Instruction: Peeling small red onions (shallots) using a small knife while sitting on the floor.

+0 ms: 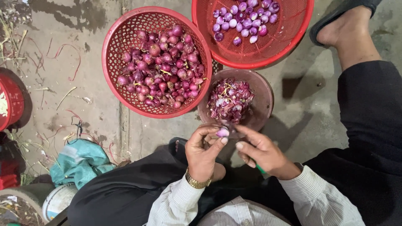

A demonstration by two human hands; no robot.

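Striped cuffs (184, 201) nearest, my left hand (204, 152) pinches 1 half-peeled shallot (222, 132) while my right hand (261, 152), gripping a green-handled knife (260, 168), should strip skin over the scrap bowl (263, 104).

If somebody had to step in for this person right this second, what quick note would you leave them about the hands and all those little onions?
Left hand: pinches one half-peeled shallot at its fingertips.
Right hand: fingers on the same shallot, a green-handled tool in the palm.
Unpeeled shallots fill the left red basket.
Peeled ones, a small batch, lie in the upper red basket.
Skins pile in the brown bowl just beyond the hands.
Done: few. Left: most of the full basket.
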